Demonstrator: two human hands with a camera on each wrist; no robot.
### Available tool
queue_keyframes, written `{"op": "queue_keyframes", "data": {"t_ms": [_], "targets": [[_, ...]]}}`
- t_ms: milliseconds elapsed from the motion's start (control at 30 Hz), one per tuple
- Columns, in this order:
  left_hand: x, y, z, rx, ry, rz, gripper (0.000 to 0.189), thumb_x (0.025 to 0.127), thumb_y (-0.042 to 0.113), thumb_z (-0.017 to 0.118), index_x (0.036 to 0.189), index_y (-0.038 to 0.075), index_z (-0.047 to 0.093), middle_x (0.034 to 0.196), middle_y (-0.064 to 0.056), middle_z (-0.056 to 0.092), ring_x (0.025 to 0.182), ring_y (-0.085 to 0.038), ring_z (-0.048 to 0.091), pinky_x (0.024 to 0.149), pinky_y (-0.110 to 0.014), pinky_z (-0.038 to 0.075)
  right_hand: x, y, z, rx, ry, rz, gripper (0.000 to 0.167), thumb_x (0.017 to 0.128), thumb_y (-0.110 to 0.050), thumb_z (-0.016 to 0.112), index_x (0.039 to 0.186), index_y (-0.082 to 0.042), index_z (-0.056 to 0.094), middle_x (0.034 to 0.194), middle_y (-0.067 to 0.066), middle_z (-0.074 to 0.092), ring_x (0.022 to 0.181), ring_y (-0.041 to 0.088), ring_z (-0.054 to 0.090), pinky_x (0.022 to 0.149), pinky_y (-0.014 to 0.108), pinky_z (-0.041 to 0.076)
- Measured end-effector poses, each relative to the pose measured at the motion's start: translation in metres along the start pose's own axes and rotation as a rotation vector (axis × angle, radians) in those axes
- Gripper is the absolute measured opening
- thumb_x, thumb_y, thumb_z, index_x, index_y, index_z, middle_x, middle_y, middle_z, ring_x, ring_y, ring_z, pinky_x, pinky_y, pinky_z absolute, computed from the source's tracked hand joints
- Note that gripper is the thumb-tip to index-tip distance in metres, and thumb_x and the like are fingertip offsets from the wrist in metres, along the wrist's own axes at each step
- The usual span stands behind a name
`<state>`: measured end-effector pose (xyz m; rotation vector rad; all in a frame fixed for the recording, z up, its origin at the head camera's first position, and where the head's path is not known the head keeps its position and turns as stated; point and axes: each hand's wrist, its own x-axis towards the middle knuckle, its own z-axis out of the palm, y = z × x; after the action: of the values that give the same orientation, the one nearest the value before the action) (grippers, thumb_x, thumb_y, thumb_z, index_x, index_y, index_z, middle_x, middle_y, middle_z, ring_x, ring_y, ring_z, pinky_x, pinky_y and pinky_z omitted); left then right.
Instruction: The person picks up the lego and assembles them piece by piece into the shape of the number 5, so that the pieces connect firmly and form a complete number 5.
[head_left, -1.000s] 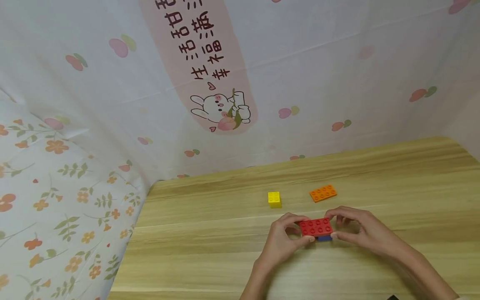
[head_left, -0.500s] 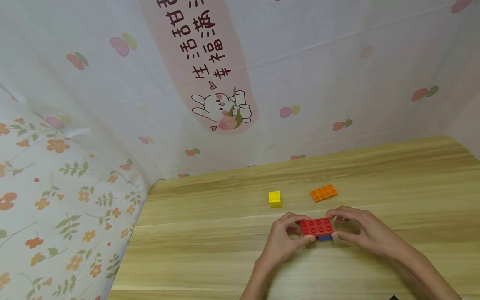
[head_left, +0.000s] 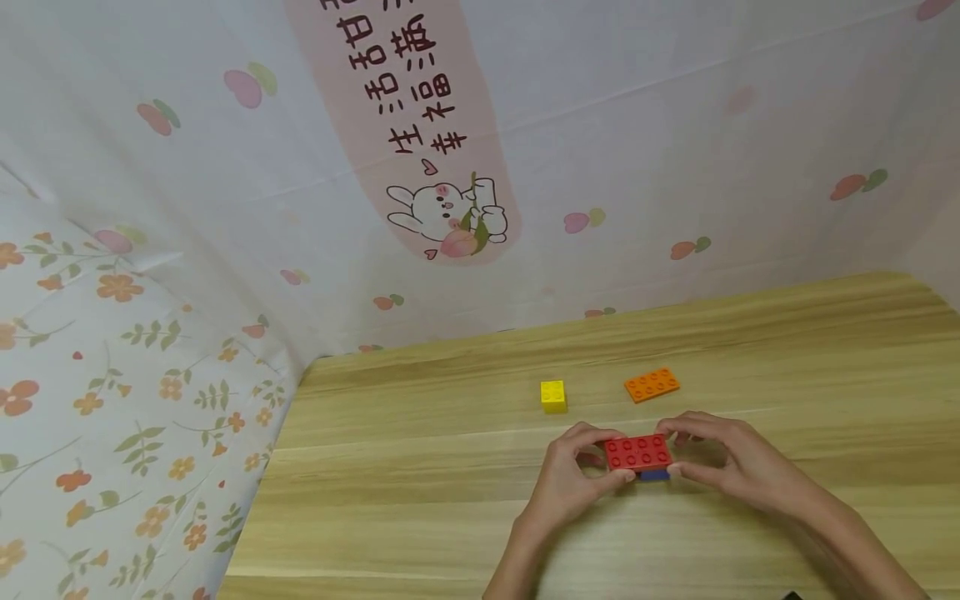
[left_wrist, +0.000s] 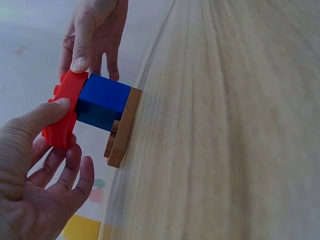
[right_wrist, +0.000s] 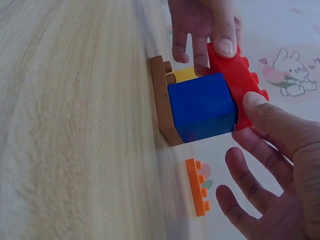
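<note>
A red toy brick (head_left: 637, 452) with two rows of studs lies between my hands, studs up. My left hand (head_left: 567, 477) pinches its left end between thumb and fingers. At the other end, the thumb and fingers of my right hand (head_left: 738, 460) grip it too. Directly under the red brick is a blue block (right_wrist: 202, 107), mostly hidden from the head view. That block stands on one end of a brown studded plate (left_wrist: 121, 137), which lies on the table. The red brick overhangs the blue block toward my left hand, above the plate's bare studs.
Beyond the hands, a small yellow brick (head_left: 553, 397) sits on the wooden table (head_left: 390, 492). To its right lies a flat orange plate (head_left: 652, 385) with studs. A printed cloth (head_left: 600, 150) hangs behind the table's far edge.
The head view has shifted slightly, so everything appears a little farther right. Both hands keep their hold on the red brick, with no clear movement against the table.
</note>
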<state>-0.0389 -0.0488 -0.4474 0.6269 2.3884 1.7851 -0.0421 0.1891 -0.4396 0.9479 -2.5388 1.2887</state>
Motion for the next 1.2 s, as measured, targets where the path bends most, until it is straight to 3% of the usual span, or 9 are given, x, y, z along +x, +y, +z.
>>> {"op": "queue_keyframes", "data": {"t_ms": [333, 567, 633, 800, 900, 1200], "targets": [[0.000, 0.019, -0.002, 0.008, 0.005, 0.012, 0.034, 0.073, -0.001, 0.077, 0.105, 0.000, 0.067, 0.095, -0.004, 0.061, 0.084, -0.007, 0.057, 0.073, -0.028, 0.054, 0.000, 0.002, 0.000, -0.015, 0.018, -0.033, 0.046, 0.069, -0.006, 0.081, 0.112, -0.011, 0.065, 0.100, -0.011, 0.061, 0.082, 0.008, 0.058, 0.068, 0.024, 0.050], [0.002, 0.004, 0.001, 0.022, 0.002, 0.017, 0.035, 0.074, 0.008, 0.078, 0.108, 0.005, 0.067, 0.095, 0.002, 0.060, 0.084, -0.003, 0.056, 0.072, -0.023, 0.053, 0.000, 0.002, -0.001, -0.037, 0.020, -0.032, 0.046, 0.067, -0.006, 0.082, 0.110, -0.010, 0.066, 0.098, -0.012, 0.061, 0.081, 0.008, 0.058, 0.068, 0.023, 0.051], [0.001, 0.011, -0.001, 0.008, -0.003, 0.011, 0.035, 0.074, 0.005, 0.077, 0.108, 0.004, 0.067, 0.095, 0.000, 0.060, 0.083, -0.003, 0.055, 0.072, -0.025, 0.053, 0.000, 0.002, 0.000, -0.054, 0.023, -0.030, 0.046, 0.066, -0.007, 0.082, 0.109, -0.010, 0.066, 0.099, -0.012, 0.061, 0.082, 0.008, 0.058, 0.069, 0.024, 0.051], [0.000, 0.009, 0.001, -0.012, -0.013, 0.006, 0.036, 0.074, 0.002, 0.076, 0.109, 0.001, 0.066, 0.097, -0.001, 0.059, 0.081, -0.003, 0.056, 0.072, -0.025, 0.053, 0.001, 0.001, 0.006, -0.103, 0.083, -0.065, 0.047, 0.059, -0.005, 0.084, 0.103, -0.014, 0.069, 0.097, -0.012, 0.061, 0.084, 0.006, 0.056, 0.074, 0.012, 0.045], [0.001, 0.000, 0.002, -0.023, -0.017, 0.007, 0.037, 0.075, 0.004, 0.077, 0.110, 0.002, 0.066, 0.098, 0.002, 0.058, 0.083, -0.002, 0.056, 0.072, -0.023, 0.053, 0.003, 0.000, 0.008, -0.115, 0.117, -0.085, 0.046, 0.056, -0.003, 0.082, 0.099, -0.015, 0.070, 0.095, -0.012, 0.061, 0.084, 0.006, 0.056, 0.077, 0.006, 0.040], [0.001, 0.001, 0.002, -0.034, -0.006, -0.003, 0.037, 0.073, 0.003, 0.078, 0.108, 0.005, 0.067, 0.095, 0.004, 0.057, 0.081, -0.001, 0.055, 0.070, -0.024, 0.054, 0.004, -0.002, 0.009, -0.127, 0.123, -0.089, 0.044, 0.056, -0.003, 0.081, 0.097, -0.013, 0.071, 0.093, -0.013, 0.061, 0.080, 0.008, 0.056, 0.074, 0.006, 0.040]]}}
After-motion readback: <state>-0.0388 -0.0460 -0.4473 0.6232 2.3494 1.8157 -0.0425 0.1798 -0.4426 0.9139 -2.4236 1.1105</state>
